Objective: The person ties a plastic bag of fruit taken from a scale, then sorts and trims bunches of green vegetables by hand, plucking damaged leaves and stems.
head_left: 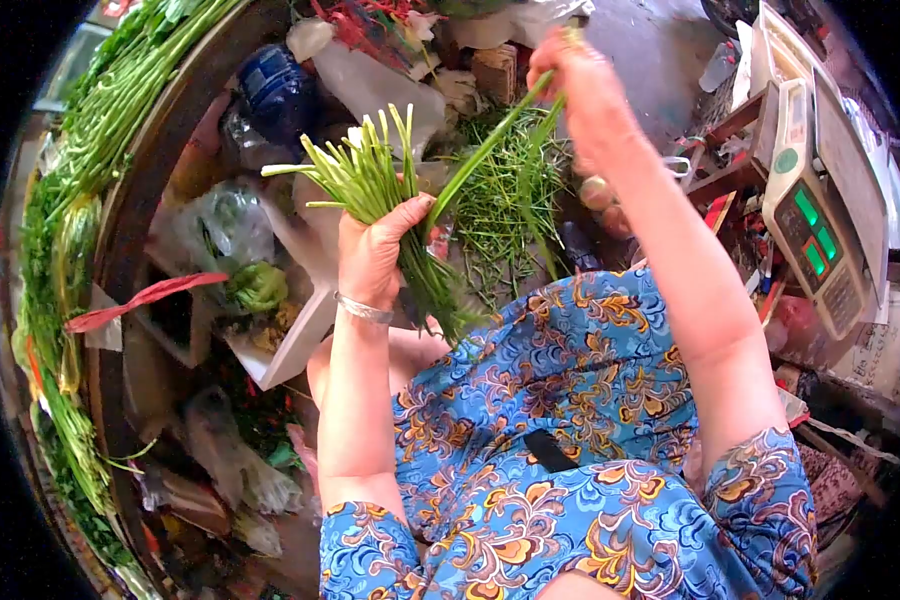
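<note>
My left hand (pixel 375 250) is closed around a bunch of what look like garlic chives (pixel 370 170). Their pale cut ends point up and the dark green leaves hang down over my lap. Up and to the right, my right hand (pixel 585 100), partly blurred, pinches a few long green chive stalks (pixel 500 150). These stalks slant down toward the bunch. On the ground below and between both hands lies a loose pile of thin green leaves (pixel 510 190).
A curved ledge at left carries long bundles of leafy greens (pixel 130 130). A digital scale (pixel 815 220) with green lit figures stands at right. A blue water jug (pixel 275 90), plastic bags (pixel 220 225) and a white foam box (pixel 295 350) clutter the floor.
</note>
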`<state>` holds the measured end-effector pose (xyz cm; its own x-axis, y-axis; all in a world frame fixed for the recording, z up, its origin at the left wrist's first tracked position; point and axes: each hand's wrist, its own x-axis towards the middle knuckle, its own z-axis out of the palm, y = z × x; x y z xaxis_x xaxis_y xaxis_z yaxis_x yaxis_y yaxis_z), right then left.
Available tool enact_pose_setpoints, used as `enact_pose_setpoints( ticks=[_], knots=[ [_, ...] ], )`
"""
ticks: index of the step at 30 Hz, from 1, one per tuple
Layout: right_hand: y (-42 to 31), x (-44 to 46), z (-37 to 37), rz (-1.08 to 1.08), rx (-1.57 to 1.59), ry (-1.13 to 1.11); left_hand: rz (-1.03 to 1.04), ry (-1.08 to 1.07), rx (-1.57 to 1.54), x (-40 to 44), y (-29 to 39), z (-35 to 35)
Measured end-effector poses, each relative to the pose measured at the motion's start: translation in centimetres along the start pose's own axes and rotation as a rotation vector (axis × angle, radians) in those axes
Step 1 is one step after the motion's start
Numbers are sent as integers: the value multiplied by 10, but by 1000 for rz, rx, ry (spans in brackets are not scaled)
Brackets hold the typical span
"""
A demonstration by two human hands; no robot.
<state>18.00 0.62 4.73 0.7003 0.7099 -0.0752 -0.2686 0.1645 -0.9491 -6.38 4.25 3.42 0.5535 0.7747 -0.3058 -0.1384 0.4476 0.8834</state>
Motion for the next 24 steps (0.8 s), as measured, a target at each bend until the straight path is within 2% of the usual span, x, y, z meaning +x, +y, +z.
enact_pose_setpoints(
  ticks=[1,2,3,5,8,11,14,17,19,21,24],
  knots=[
    [-7,5,-7,40,204,54,20,17,8,-1,-1,-2],
    [-8,13,-18,97,366,-18,22,21,5,-1,-1,-4],
    [-1,17,-24,98,364,-20,-4,30,12,-1,1,-5],
    [-5,6,-21,168,121,-236,-31,35,21,0,2,-4],
    [9,-29,19,307,-131,-386,-60,-23,11,3,2,0],
    [24,-45,31,346,-18,-565,-52,-90,94,5,-5,-1],
    [25,-37,27,326,17,-488,-36,-120,46,6,-8,0],
    [13,-7,7,122,61,-259,-26,-81,62,4,-1,-4],
    [1,14,-20,86,269,-188,-10,-6,120,6,-1,-12],
    [-11,22,-41,94,372,-135,27,25,121,3,4,-14],
    [-18,19,-46,37,346,-131,69,62,109,5,6,-19]
  ],
)
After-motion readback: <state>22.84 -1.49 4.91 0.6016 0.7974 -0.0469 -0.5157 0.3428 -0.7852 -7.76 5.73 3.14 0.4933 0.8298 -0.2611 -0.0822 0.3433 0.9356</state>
